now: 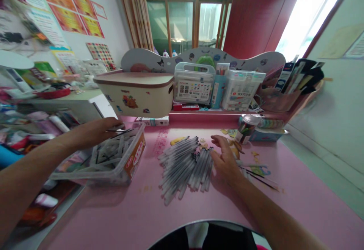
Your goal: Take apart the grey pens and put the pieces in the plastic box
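My left hand [98, 132] is over a clear plastic box [135, 153] with an orange label, its fingers closed around a thin dark stick [121, 131]. Translucent strips and tubes fill the box in a jumble. On the pink desk lies a fanned pile of greyish pen-like tubes [180, 168] with dark tips. Beside the pile's right edge rests my right hand [227, 162], fingers loosely curved and apart, gripping nothing visible. Several thin black sticks and pale tubes [260, 176] lie to the right of that hand.
A lidded cream bin [136, 94], a clear marker case [194, 85], a blue box [218, 89] and a white pen case [241, 91] line the raised shelf. A jar [247, 130] stands at the back right. Cluttered shelving flanks the desk's left side.
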